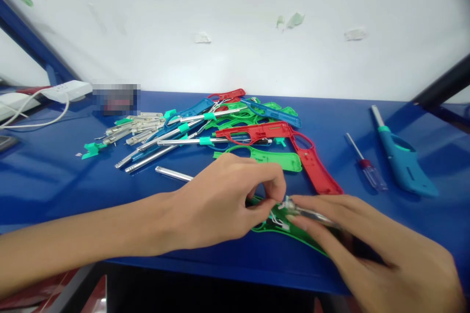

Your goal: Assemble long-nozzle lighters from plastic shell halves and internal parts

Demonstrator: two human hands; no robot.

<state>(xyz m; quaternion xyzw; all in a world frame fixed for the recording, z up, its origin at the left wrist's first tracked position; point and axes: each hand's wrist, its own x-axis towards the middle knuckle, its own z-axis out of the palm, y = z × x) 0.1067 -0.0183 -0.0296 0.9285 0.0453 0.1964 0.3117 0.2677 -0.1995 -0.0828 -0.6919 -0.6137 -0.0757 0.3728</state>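
My right hand is closed on a small, partly hidden lighter fuel tank, its valve end pointing left. My left hand meets that end in a pinch of thumb and forefinger; whatever lies between the fingertips is too small to make out. Beneath both hands is a green lighter handle half on the table, with white wire and a small dark part inside it. A metal lighter tube sticks out from behind my left hand.
Behind my hands lies a pile of red handle halves, green halves and metal tubes. Clear tanks are heaped at left. A screwdriver and a blue lighter lie right; a power strip is far left.
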